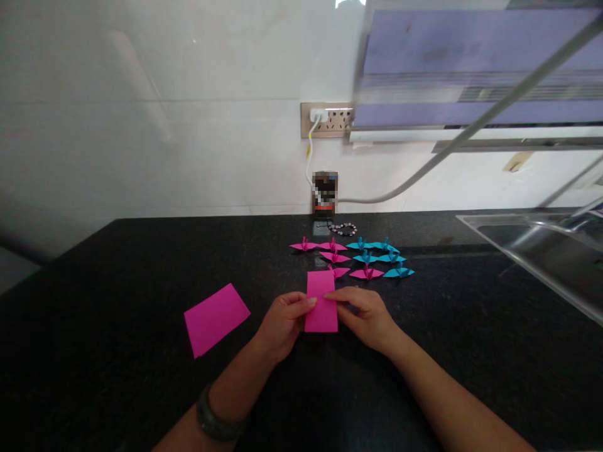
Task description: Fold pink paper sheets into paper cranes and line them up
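Observation:
Between my hands is a pink sheet of paper [321,317], folded into a tall rectangle and lifted toward me. My left hand [286,320] pinches its left edge, thumb on the front. At the right edge, my right hand [367,314] grips the paper with the index finger lying across its face and the thumb lower at the side. Just beyond stand several folded paper cranes, pink ones [334,258] mostly to the left and blue ones [365,258] to the right. One pink crane is partly hidden behind the sheet. Off to the left lies a stack of pink paper [215,320].
A dark countertop [117,389] runs back to a white tiled wall. Against the wall leans a phone-like device [325,194] on a white cable from a socket [336,119]. A beaded bracelet [346,229] lies before it. A metal sink [532,242] is at right.

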A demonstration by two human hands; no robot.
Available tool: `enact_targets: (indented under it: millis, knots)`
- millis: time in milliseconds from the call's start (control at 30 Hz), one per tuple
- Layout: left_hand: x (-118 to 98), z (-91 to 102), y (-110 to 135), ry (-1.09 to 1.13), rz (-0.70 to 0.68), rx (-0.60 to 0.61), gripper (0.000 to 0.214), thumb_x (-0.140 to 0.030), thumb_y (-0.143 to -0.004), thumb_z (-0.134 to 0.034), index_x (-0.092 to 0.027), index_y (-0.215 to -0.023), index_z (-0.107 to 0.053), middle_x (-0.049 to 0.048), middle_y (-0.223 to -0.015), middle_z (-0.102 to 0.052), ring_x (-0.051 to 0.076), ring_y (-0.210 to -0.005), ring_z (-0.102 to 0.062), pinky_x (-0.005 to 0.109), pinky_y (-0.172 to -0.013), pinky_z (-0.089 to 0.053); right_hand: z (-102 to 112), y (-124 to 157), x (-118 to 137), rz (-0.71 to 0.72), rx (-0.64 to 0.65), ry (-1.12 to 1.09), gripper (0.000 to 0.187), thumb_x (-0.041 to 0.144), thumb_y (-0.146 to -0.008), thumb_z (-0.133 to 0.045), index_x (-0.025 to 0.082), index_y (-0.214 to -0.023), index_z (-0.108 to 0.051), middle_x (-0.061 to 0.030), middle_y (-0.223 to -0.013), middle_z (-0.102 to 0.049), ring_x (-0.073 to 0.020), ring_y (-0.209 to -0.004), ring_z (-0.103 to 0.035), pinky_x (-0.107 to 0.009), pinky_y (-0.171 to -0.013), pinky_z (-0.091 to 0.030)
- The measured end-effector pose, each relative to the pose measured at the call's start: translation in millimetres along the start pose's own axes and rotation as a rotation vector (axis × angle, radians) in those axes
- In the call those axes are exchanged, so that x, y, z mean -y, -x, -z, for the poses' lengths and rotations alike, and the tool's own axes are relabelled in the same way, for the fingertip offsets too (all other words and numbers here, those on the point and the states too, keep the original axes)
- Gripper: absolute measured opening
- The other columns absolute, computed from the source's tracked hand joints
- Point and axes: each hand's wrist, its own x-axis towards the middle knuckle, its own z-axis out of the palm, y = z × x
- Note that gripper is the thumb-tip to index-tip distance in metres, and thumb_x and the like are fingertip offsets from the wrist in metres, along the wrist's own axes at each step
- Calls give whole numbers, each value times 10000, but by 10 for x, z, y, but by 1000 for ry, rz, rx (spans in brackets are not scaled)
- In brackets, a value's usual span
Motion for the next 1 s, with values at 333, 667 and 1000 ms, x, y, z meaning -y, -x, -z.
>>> enact_targets:
  millis: [333, 667, 1000]
  knots:
    - [-17, -75, 15, 36, -41, 77, 164, -286, -728, -567, -130, -701, -608, 6, -568, -574, 89, -492, -506, 204, -491, -382, -6, 44, -23, -69, 39, -154, 153, 148, -747, -551, 208, -839, -658, -32, -799, -684, -133, -733, -631, -241, -674, -492]
    - [-31, -57, -12, 62, -183, -73, 158, -231, -653, -654, -123, -768, -640, 26, -704, -634, 104, -621, -556, 230, -620, -432, -60, -9, 134, -266, 155, -229, 214, 310, -795, -509, 176, -729, -663, -32, -677, -668, -125, -613, -594, -237, -588, -457]
    - [10, -50, -17, -37, -262, -115, 144, -231, -676, -626, -144, -789, -604, -2, -693, -597, 89, -596, -537, 225, -585, -441, -266, 13, 107, -625, -96, -389, 280, 387, -774, -503, 150, -648, -579, -26, -552, -611, -103, -468, -520, -217, -477, -421]
